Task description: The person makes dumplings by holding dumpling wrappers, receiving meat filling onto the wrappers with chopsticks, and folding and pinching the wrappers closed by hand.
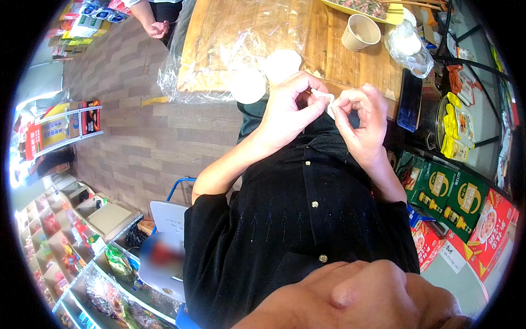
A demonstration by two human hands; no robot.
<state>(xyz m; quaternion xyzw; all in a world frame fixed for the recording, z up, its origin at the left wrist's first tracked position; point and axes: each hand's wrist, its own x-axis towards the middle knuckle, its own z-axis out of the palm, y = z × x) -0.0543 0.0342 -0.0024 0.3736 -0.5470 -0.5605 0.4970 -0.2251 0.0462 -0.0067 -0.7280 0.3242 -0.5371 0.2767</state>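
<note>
My left hand [293, 107] and my right hand [361, 115] meet over my lap at the table's near edge. Both pinch a small white piece of dough [330, 104], folded like a dumpling wrapper. Most of it is hidden by my fingers, so whether there is filling inside does not show. To the left of my left hand lie two white round dough wrappers [247, 86], one partly beyond the table's edge. Farther back, a yellow tray [341, 7] holds a pinkish minced filling with green bits [370, 6].
Clear plastic sheeting [192, 55] covers part of the wooden table [323, 55]. A paper cup [360, 33], a plastic bag [411, 49] and a dark phone-like slab [409, 101] are at right. Another person's hand [158, 29] is at upper left. Green boxes [441, 192] stand right.
</note>
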